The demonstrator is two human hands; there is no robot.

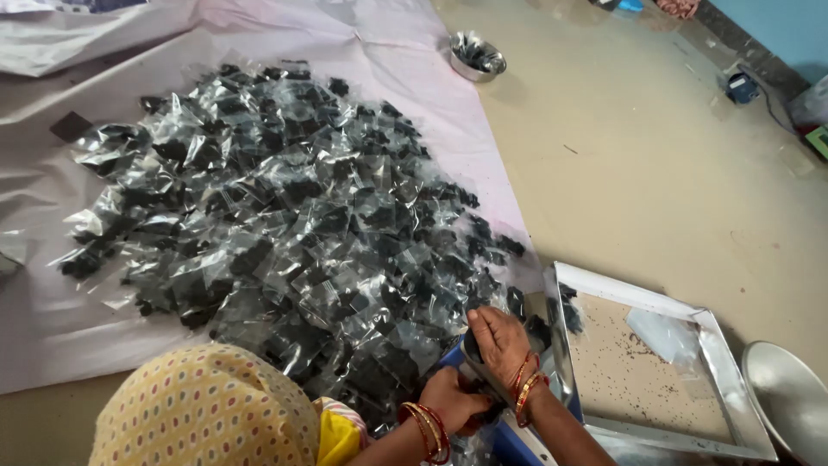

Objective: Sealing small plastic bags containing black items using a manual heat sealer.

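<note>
The step in hand looks like sealing 1 small packet: both hands meet over a blue, bar-shaped press (pixel 509 436) at the bottom edge of the view, probably a sealer, though little of it shows. The right hand (pixel 500 343) lies palm-down on top of the bar, fingers (pixel 485 321) together and curled over its dark upper end, pressing rather than pinching. The left hand (pixel 455 401) sits just below and to the left, fingers folded shut around something at the bar's near side; whether that is a packet or the press itself cannot be told.

Just beyond the hands, touching the press, spreads the heap of clear plastic packets with dark contents (pixel 285 207), on a pale pink sheet (pixel 52 328) over the floor. To the right lies a shallow metal tray (pixel 723 362) holding 1 empty clear bag (pixel 664 335) and dark crumbs.

By my judgement, the next move calls for lifting the right palm, freeing the packet and tossing it onto the heap.
</note>
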